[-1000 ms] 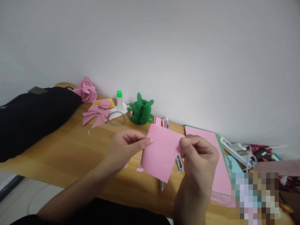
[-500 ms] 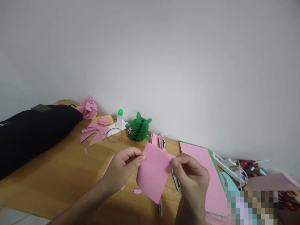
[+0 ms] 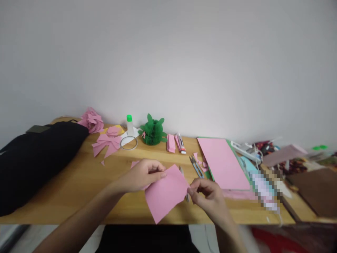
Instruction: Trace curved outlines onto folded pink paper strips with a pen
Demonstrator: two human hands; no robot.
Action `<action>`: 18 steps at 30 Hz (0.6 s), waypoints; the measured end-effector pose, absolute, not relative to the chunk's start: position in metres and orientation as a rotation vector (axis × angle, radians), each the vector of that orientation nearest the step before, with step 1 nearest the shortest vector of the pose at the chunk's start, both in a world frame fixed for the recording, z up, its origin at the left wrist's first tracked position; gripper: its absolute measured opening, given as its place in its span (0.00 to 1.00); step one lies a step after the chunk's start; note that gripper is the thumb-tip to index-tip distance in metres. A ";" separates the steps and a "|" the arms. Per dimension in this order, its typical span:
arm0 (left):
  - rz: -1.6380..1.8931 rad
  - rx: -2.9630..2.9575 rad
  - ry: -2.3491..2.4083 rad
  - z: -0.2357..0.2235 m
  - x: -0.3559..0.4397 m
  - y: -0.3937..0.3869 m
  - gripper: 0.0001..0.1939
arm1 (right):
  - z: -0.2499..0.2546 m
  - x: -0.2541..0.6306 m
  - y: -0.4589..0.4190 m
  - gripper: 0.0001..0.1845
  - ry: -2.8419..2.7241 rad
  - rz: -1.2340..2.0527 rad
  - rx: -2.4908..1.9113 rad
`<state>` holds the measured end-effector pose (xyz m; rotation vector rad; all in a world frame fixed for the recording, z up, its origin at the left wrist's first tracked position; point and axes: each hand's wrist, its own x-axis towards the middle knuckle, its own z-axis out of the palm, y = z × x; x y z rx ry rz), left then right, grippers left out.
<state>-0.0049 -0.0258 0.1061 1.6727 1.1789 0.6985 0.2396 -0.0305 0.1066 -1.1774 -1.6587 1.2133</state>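
Between my hands, above the front of the wooden table, is a tilted piece of pink paper [image 3: 166,196]. My left hand [image 3: 145,175] pinches its upper left edge between thumb and fingers. At its right corner, the thumb and forefinger of my right hand [image 3: 206,196] are closed on the paper. A pen-like tool [image 3: 186,197] lies partly hidden behind the sheet. Blue-handled thread snips [image 3: 197,167] rest just beyond my right hand. Another bit of pink paper shows behind my left hand.
Along the back stand a green paper honeycomb figure [image 3: 152,133] and a glue bottle [image 3: 130,125]. A metal ring [image 3: 129,143], pink scraps [image 3: 106,143], a stack of pink strips [image 3: 171,143] and a glue tube [image 3: 181,143] lie nearby. Large pink sheets [image 3: 223,163] lie right, a black bag [image 3: 44,158] left.
The view has shifted, bringing the table's front edge into sight. The pink paper has turned and tipped lower, with both hands still pinching it. The snips are now uncovered.
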 end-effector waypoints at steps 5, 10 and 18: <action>0.310 1.794 1.044 0.072 0.010 -0.014 0.16 | 0.042 0.239 -0.096 0.24 -1.099 1.457 -1.445; 0.058 1.980 1.089 0.041 0.029 -0.016 0.11 | 0.003 0.226 -0.137 0.26 -0.758 1.499 -1.522; 0.132 2.532 1.174 0.035 0.047 -0.083 0.18 | -0.025 0.214 -0.143 0.22 -0.667 1.413 -1.530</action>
